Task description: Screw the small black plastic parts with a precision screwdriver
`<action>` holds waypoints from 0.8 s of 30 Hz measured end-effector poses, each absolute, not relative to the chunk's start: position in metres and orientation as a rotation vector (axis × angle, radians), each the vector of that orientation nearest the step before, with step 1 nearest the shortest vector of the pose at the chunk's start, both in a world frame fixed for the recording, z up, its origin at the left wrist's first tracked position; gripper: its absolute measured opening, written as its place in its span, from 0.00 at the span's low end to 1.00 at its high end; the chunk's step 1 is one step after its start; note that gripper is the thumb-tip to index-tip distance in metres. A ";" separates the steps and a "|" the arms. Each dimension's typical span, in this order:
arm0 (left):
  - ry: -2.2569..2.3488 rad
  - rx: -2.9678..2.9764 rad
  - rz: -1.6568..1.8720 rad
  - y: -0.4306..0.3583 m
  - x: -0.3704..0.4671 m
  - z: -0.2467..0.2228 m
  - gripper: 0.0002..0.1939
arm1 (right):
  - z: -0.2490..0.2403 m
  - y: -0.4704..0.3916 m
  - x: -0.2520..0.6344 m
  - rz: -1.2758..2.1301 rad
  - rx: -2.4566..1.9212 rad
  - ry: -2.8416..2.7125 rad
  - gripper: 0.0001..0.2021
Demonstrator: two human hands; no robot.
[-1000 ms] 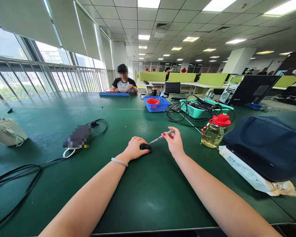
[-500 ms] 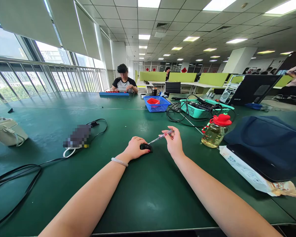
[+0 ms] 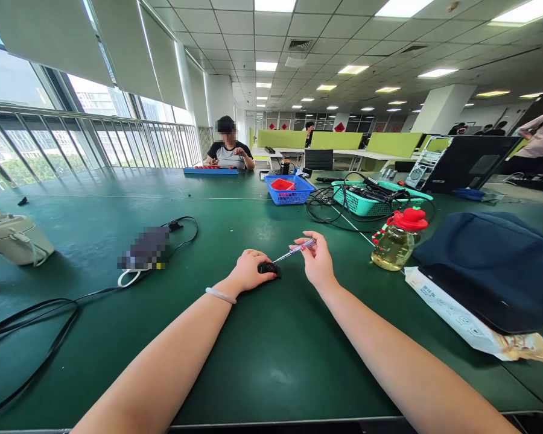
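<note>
My left hand (image 3: 250,270) is closed around a small black object (image 3: 269,268), holding it against the green table (image 3: 271,355). What kind of object it is cannot be made out, since my fingers cover part of it. A screwdriver (image 3: 294,251) with a clear handle and thin metal shaft is pinched in my right hand (image 3: 317,259). It slants down to the left, and its tip meets or nearly meets the black object's upper right side. A pale bangle circles my left wrist.
On the right stand a glass bottle (image 3: 394,244) with a red lid, a navy bag (image 3: 493,253) and a white packet (image 3: 452,310). Farther back are a blue basket (image 3: 294,196) and a teal basket (image 3: 366,205) with cables. Left lies a cable (image 3: 63,307). A person (image 3: 230,150) sits opposite.
The screwdriver's handle and my right fingers have shifted very slightly, with the tip still at the black object. The whole view has moved a little. The person opposite has raised a hand.
</note>
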State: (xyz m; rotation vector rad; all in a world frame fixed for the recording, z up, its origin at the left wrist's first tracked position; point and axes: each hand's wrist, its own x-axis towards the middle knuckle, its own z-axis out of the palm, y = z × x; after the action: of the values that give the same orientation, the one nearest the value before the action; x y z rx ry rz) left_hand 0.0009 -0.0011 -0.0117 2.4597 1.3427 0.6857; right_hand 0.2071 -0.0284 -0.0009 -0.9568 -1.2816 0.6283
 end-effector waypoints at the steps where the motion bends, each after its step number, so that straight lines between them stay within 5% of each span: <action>1: 1.343 2.460 0.686 -0.001 0.001 -0.012 0.19 | -0.001 -0.029 0.207 0.621 -0.959 -1.285 0.15; 24: 1.338 2.453 0.688 -0.001 0.001 -0.012 0.19 | 0.004 -0.033 0.209 0.521 -0.947 -1.432 0.14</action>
State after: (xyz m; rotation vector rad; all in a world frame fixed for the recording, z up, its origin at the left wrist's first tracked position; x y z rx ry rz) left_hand 0.0007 -0.0005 -0.0117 2.4530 1.3380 0.6884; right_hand 0.2087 -0.0328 0.0037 -0.9469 -1.4319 0.5207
